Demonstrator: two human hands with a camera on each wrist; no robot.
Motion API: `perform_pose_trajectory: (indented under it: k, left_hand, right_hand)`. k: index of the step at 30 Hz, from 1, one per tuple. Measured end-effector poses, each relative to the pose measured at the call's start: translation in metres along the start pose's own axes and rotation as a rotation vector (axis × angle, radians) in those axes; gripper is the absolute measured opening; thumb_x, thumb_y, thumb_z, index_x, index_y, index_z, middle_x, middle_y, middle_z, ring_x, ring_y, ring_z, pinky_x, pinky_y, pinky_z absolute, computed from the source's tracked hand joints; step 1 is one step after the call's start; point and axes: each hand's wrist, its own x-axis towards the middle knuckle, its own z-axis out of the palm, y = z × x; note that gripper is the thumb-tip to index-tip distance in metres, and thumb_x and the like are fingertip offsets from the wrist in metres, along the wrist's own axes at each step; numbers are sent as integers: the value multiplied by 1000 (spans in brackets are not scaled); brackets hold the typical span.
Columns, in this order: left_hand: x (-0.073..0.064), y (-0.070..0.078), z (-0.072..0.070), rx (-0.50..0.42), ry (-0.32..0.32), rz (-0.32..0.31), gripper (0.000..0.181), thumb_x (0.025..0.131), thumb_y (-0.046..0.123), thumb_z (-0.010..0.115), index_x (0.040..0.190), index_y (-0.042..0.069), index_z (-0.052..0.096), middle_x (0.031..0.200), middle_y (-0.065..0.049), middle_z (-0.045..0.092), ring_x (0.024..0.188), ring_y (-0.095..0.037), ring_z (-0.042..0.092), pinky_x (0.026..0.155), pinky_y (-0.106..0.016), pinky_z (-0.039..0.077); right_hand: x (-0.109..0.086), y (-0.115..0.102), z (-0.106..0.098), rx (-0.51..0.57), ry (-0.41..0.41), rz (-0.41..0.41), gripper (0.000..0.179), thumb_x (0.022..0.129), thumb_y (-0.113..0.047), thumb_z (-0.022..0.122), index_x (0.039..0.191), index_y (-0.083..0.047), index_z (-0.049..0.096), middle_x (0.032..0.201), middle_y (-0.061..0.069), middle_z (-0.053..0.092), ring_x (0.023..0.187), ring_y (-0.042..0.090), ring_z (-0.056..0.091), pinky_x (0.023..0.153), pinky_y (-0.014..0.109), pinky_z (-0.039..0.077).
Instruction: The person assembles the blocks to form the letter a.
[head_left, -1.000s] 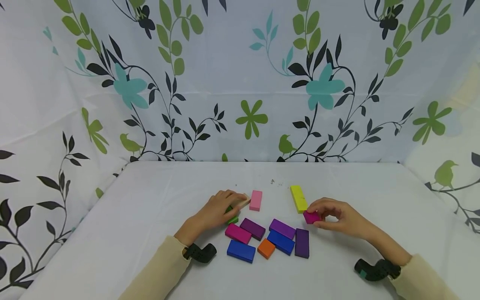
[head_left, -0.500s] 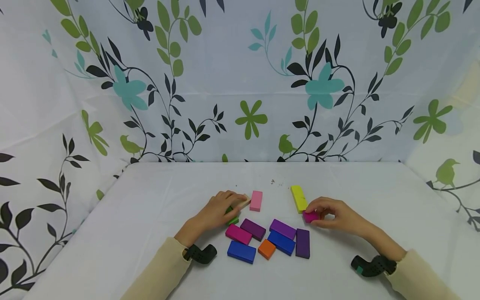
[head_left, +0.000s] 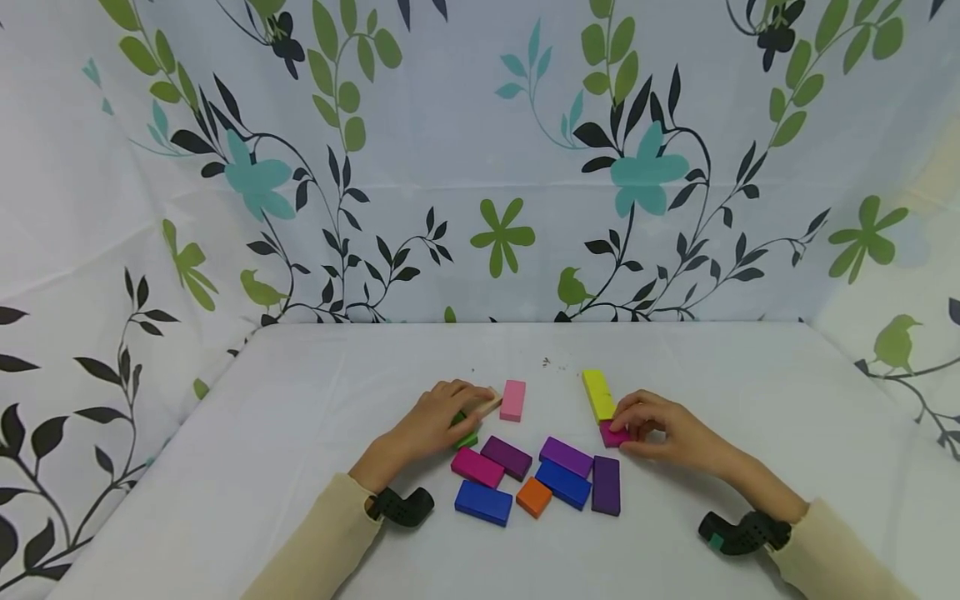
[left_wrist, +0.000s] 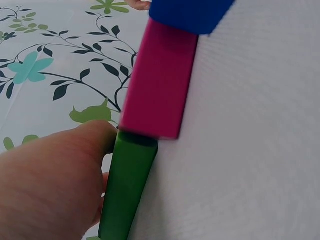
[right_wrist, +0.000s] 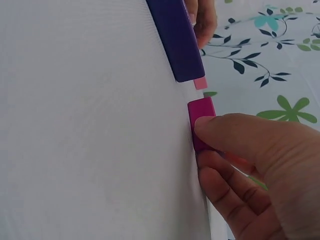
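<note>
In the head view my right hand pinches a small magenta block at the near end of a long yellow block. The right wrist view shows the thumb on the face of this block and curled fingers at its side. Over on the left, my left hand pinches a pale wooden block between thumb and fingers, which partly cover it. A green block stands under that palm, half hidden. Just right of the wooden block is a pink block.
Nearer on the white table lie a longer magenta block, a dark plum block, a blue block, an orange block, a second blue block, a purple block and a dark violet block.
My right hand has shifted slightly left with the small magenta block, which now sits closer under the yellow block's near end. The left hand stays still.
</note>
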Motion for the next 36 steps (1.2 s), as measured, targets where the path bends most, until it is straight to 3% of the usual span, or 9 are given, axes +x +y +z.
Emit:
perform_pose_trajectory:
  k: [16, 24, 36]
  left_hand:
    - [-1, -3, 0, -5, 4, -7, 39, 99, 26, 55, 138, 19, 53, 133, -13, 54, 123, -33, 47, 96, -54, 39]
    - [0, -2, 1, 0, 3, 1, 39, 99, 26, 54, 138, 18, 53, 132, -13, 54, 122, -33, 47, 95, -54, 40]
    - [-1, 0, 0, -5, 4, 6, 39, 99, 25, 54, 137, 18, 53, 132, -13, 53, 123, -32, 46, 96, -55, 39]
  right_hand:
    - [3, 0, 1, -26, 11, 29, 24, 80, 2, 76, 103, -5, 70, 104, 10, 56, 73, 8, 56, 64, 21, 52]
    - [2, -2, 1, -57, 19, 86, 23, 82, -6, 77, 103, -10, 71, 105, 6, 57, 80, 12, 58, 69, 22, 53]
    - [2, -2, 0, -46, 23, 65, 23, 82, -3, 76, 103, -9, 71, 104, 7, 58, 75, 11, 55, 65, 22, 51]
